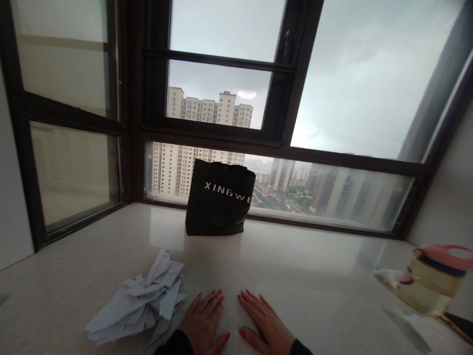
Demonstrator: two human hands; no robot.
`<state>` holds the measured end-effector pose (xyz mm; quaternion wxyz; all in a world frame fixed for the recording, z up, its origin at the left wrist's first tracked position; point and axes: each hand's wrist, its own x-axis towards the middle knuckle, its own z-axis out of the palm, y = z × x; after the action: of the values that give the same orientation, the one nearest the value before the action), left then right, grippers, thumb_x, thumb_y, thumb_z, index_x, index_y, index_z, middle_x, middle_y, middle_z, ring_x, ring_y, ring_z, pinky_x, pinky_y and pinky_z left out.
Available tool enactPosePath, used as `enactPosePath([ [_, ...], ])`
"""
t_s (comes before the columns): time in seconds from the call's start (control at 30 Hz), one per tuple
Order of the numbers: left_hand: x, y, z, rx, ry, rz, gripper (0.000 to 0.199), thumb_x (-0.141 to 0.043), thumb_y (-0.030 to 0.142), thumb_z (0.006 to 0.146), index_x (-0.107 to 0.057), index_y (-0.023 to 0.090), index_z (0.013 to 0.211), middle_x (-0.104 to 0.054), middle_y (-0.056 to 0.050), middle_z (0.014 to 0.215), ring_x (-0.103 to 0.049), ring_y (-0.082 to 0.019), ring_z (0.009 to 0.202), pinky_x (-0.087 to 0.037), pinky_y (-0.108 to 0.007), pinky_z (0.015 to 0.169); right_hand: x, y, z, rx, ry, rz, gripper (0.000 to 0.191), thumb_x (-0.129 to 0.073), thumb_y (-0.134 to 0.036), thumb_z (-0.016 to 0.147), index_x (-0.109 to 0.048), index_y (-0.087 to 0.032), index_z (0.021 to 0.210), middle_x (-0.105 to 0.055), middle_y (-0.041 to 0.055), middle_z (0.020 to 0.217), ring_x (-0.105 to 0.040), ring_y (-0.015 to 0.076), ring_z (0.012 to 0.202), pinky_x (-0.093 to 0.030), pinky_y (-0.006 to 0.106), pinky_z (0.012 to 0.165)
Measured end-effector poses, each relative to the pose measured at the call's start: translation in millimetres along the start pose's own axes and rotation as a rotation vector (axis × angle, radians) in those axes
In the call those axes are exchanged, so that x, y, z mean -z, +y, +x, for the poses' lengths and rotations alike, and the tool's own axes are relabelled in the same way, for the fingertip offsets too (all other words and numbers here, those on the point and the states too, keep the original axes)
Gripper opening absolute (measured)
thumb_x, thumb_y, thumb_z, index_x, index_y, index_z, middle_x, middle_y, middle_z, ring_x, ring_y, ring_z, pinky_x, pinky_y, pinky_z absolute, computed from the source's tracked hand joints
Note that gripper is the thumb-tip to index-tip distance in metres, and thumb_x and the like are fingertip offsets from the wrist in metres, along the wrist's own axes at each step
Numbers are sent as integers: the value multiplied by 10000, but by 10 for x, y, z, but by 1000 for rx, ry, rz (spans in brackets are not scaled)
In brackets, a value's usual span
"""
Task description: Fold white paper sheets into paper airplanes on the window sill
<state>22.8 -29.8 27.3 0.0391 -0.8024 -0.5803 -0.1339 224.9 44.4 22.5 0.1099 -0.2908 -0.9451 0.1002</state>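
My left hand (204, 321) lies flat on the pale speckled sill (295, 276), palm down, fingers stretched out and holding nothing. Beside it, with a gap between the thumbs, my right hand (265, 323) rests flat in the same way, also without anything in it. Left of my left hand is a loose pile of folded white paper (144, 301), close to the fingers but apart from them. Beyond both hands a black bag (219, 212) with white lettering stands upright near the window.
At the far right stands a clear bottle (430, 283) with a pink lid and yellowish contents. White tissue-like pieces (428, 330) lie around it, with a dark flat object (460, 323) at the edge. Dark window frames (229, 135) border the sill at the back.
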Motion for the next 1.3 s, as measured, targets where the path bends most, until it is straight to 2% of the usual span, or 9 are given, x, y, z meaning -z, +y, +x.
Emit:
enactPosePath([
  [0.37,-26,-14,6,-11,2,9,603,-168,553,773,-380,168,1186,-323,-47,1284,-286,-208,1159,-240,-394,926,17,-12,14,-9,-35,-16,581,-335,-481,786,-210,-187,1271,-252,64,1304,-197,242,1191,-173,479,949],
  [1.3,-12,-6,-1,-3,1,-2,580,-198,538,775,-387,172,1184,-323,-51,1287,-269,-221,1164,-205,-407,944,15,-30,11,-18,12,14,576,-362,-475,780,-212,-212,1269,-269,52,1302,-216,236,1188,-189,448,957],
])
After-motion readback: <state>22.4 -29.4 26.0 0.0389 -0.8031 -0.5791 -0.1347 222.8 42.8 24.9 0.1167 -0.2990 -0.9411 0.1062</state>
